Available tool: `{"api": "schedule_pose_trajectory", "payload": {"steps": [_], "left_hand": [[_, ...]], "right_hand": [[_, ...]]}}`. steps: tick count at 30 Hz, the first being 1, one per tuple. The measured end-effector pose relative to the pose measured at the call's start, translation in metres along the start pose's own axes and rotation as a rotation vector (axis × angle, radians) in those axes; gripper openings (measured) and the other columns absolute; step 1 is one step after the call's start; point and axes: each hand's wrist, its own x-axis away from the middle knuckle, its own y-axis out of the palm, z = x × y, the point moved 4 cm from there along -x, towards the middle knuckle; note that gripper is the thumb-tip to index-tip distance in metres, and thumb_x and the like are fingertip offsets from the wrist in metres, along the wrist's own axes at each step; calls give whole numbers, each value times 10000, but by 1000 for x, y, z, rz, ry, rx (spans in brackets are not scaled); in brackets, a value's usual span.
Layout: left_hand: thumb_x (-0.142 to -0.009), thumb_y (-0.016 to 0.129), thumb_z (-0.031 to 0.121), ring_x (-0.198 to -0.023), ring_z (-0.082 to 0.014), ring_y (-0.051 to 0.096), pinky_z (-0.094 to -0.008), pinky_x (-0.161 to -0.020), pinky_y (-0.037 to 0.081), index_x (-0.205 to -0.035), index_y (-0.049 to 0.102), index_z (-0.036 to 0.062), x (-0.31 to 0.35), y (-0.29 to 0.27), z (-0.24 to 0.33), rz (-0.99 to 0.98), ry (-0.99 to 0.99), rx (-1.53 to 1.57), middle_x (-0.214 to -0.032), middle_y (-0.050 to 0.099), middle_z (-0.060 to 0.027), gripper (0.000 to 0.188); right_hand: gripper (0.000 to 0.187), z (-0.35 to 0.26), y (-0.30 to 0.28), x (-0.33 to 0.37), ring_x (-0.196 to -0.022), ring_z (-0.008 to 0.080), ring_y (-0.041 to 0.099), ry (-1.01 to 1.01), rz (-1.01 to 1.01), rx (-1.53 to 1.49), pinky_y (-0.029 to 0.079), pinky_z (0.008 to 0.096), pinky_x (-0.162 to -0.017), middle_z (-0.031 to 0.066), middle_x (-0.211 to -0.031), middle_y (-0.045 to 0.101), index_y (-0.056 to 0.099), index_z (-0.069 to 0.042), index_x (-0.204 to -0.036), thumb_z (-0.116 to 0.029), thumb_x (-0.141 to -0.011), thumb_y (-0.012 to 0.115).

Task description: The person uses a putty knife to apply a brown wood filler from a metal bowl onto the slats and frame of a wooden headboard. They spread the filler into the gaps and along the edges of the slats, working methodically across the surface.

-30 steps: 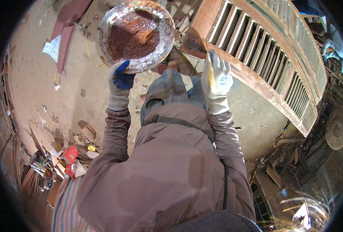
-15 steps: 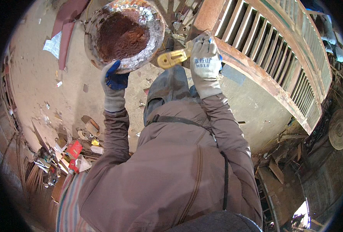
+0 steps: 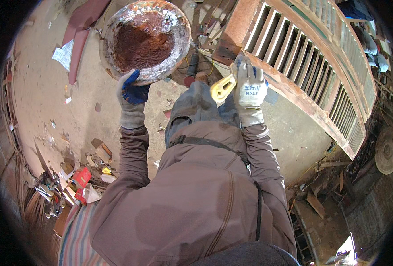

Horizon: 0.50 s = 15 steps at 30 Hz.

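Note:
My left hand [image 3: 133,91], in a grey glove with a blue palm, grips the near rim of a round, stained bowl [image 3: 178,40]. Reddish-brown paste [image 3: 143,44] fills the bowl's middle, and whitish crust coats its inner wall. A yellow-handled scraper [image 3: 223,88] is in my closed right hand [image 3: 251,86], its handle sticking out toward the left. The glove hides its working end. Right beside that hand runs the edge of a slatted wooden shutter [image 3: 302,102]; whether they touch I cannot tell.
A dark cylindrical tool [image 3: 193,64] lies on the floor between bowl and shutter. Maroon strips [image 3: 79,44] and a paper sheet [image 3: 63,55] lie at far left. Scraps and a red packet [image 3: 81,177] are heaped at near left, beside striped cloth [image 3: 79,235].
My right hand has moved right and slightly nearer with the scraper, whose handle now tilts more steeply. The bowl stays in my left hand, shifted slightly right in view.

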Motion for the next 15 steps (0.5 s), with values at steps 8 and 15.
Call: {"api": "schedule_pose_trajectory", "payload": {"steps": [8,15], "left_hand": [[-1007,511,211,-1118,-355,643,-549,-970,568,-1178,648,-32,16,-5,-10,8,-57,105,-1213,634,-170,327],[-949,606,23,-1096,-217,640,-381,-966,566,-1188,648,-34,20,7,3,-43,44,-98,-1178,642,-104,249]], "right_hand": [[349,-2,-6,6,-930,240,633,-22,-28,-199,560,374,-721,62,-1052,707,687,-69,-1119,-198,-795,672],[405,-12,3,8,-992,250,648,-143,-57,-110,569,371,-735,67,-1142,715,650,-79,-1245,-253,-879,651]]}}
